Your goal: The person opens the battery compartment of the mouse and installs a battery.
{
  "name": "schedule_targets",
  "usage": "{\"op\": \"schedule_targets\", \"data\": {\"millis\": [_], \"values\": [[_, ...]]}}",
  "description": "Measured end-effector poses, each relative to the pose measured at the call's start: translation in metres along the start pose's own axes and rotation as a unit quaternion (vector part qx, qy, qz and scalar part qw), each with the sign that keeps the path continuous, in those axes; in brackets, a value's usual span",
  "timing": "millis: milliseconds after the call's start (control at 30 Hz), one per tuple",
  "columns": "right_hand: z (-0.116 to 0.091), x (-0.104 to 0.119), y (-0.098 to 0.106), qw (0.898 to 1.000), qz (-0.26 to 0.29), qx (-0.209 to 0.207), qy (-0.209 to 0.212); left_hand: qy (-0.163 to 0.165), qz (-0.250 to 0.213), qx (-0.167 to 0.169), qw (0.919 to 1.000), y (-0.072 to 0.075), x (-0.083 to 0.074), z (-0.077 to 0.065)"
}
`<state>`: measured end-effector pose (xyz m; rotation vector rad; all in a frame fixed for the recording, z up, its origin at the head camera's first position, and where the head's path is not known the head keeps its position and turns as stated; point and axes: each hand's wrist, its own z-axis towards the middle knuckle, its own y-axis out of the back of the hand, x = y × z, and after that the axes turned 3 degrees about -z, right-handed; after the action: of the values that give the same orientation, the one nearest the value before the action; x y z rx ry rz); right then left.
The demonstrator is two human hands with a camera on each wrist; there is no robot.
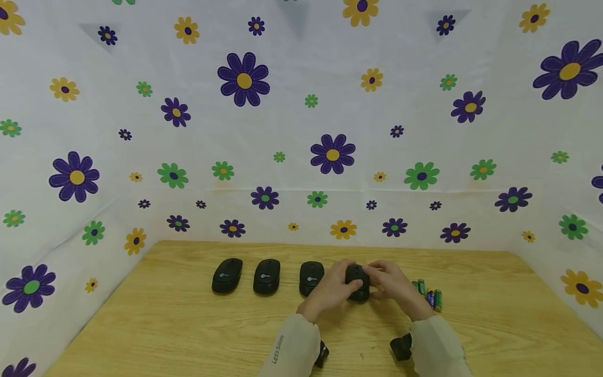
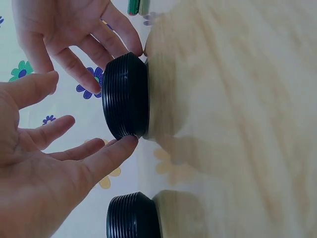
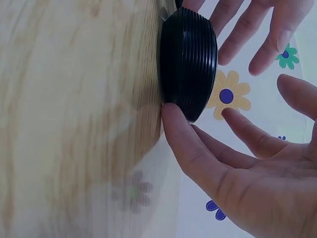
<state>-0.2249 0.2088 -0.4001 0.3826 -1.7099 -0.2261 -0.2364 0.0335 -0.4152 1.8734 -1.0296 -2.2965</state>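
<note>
A black computer mouse rests on the wooden table between both hands, the rightmost in a row of mice. My left hand is at its left side; in the left wrist view the outstretched fingers reach its lower side, the thumb raised and apart. On the opposite side, my right hand has its little-finger edge low against the mouse in the right wrist view, with its thumb held away. The ribbed end of the mouse faces the wrist cameras. Neither hand curls round it.
Three more black mice, a far-left one, a second and a third, stand in line to the left. Several green and blue batteries lie right of my right hand. A flowered white cloth rises behind the table.
</note>
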Motion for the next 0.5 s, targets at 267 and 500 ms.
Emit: {"op": "schedule_targets", "data": {"millis": [267, 500], "values": [[0.006, 0.001, -0.001, 1.000, 0.000, -0.002, -0.001, -0.003, -0.025, 0.004, 0.9997, 0.005, 0.011, 0.011], [0.009, 0.002, -0.004, 1.000, -0.028, 0.001, 0.006, 0.031, -0.028, 0.022, 0.9989, 0.011, 0.013, 0.017]]}}
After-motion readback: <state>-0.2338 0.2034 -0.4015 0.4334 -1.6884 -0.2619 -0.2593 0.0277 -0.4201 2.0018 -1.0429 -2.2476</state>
